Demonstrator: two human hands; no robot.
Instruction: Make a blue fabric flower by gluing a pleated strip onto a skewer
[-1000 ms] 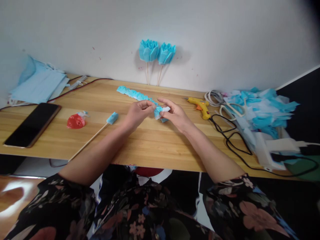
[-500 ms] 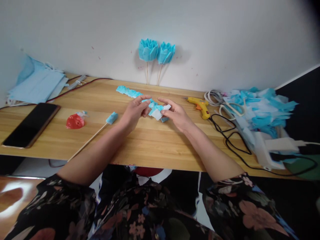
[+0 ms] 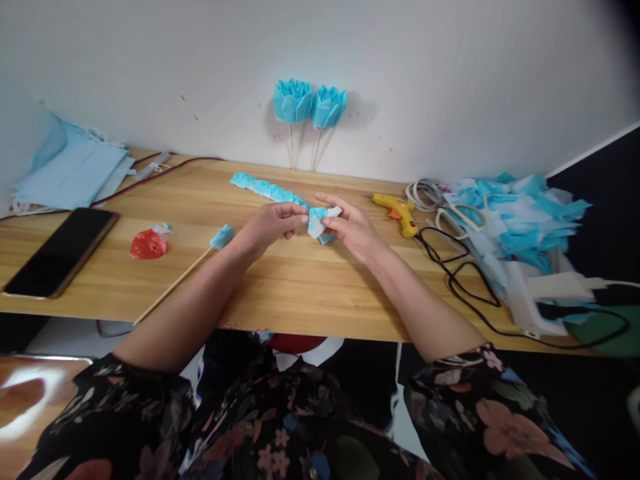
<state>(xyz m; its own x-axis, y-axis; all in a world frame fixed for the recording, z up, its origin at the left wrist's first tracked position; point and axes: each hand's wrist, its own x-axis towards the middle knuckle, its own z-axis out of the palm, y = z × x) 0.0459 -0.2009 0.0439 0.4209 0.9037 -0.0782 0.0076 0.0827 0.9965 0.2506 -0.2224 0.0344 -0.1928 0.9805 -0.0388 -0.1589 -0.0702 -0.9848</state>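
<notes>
Over the middle of the wooden table [image 3: 305,287], both hands are working close together at a blue and white cloth strip [image 3: 273,191]. The left hand [image 3: 270,230] is pinching the near end between thumb and fingertips, from its left side. The right hand [image 3: 355,230] is gripping the same end from the right, its thumb pressing on the white part while its index finger is reaching out above. From the hands, the gathered blue length is running back and to the left, lying on the table.

Left of the hands, a thin stick [image 3: 173,287] is lying aslant, with a small blue roll [image 3: 222,237] sitting on its far end. Farther left, a crumpled red wrapper [image 3: 149,244] and a black phone [image 3: 63,253] are lying on the table, and a stack of blue masks [image 3: 75,170] is resting behind the phone. At the back, two blue flowers [image 3: 293,101] on sticks are leaning against the wall [image 3: 200,73]. To the right, a yellow glue gun [image 3: 397,208] is lying near a coiled grey cable [image 3: 425,195] and white-handled scissors [image 3: 460,221], its black cord [image 3: 457,283] looping toward the near right. Beyond the scissors, blue and white scraps [image 3: 530,217] are lying in a loose pile.
</notes>
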